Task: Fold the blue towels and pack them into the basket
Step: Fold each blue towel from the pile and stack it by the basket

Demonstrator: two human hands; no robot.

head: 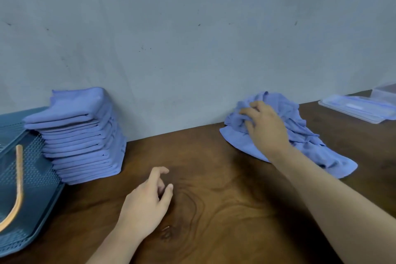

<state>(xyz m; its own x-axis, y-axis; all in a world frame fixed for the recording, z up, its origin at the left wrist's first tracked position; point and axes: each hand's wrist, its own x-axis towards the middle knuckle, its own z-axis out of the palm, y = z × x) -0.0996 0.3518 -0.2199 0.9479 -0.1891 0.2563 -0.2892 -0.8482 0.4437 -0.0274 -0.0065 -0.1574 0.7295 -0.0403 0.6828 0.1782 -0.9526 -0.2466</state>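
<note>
A tall stack of folded blue towels [81,135] stands at the left against the wall. A loose heap of crumpled blue towels [300,135] lies at the right, also by the wall. My right hand [264,126] reaches onto that heap, and its curled fingers grip a bunch of the cloth. My left hand [147,201] hovers over the bare wood in the middle, fingers loosely curled and holding nothing. The blue perforated basket [30,180] with an orange handle [17,184] sits at the far left, next to the folded stack.
The dark wooden table [214,199] runs up to a grey wall [192,38]. A clear plastic lid [355,109] and a clear container [385,90] lie at the far right.
</note>
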